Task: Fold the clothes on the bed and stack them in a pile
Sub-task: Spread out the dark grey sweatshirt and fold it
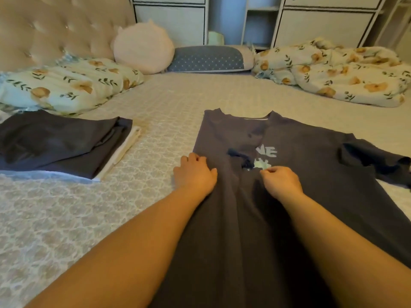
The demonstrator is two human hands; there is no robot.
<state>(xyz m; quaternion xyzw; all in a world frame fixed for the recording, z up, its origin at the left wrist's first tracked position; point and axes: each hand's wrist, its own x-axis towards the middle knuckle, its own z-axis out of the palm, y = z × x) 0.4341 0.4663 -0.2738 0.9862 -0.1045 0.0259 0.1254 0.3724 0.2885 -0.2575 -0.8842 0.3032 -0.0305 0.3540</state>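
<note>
on the bed (pixel 169 101), straight ahead of me, i am looking at a dark grey t-shirt (pixel 300 147) lying front-up with its collar pointing away toward the pillows, its left side already turned in over the middle and its right sleeve still lying loose and crumpled at the far right. my left hand (pixel 194 174) is resting on the folded left edge, its fingers (pixel 195 157) curled lightly down onto the cloth; i cannot tell whether they are pinching it or only pressing. my right hand (pixel 281 181) is sitting on the middle of the shirt just below the pale print, its fingers curled in, seemingly nipping a little cloth, though the grip itself is hidden.

i am judging this shirt to be light, limp cotton: it is sagging into every wrinkle, so it is going to drape and slide rather than hold a crease by itself. i am thinking the right places to take hold are the right shoulder seam and the hem below it, lifting both together so the side comes over flat. pulling from the middle is likely to bunch it.

to the left, near but apart, the pile of folded clothes (pixel 62 141) is waiting, dark pieces over a white one.
</note>
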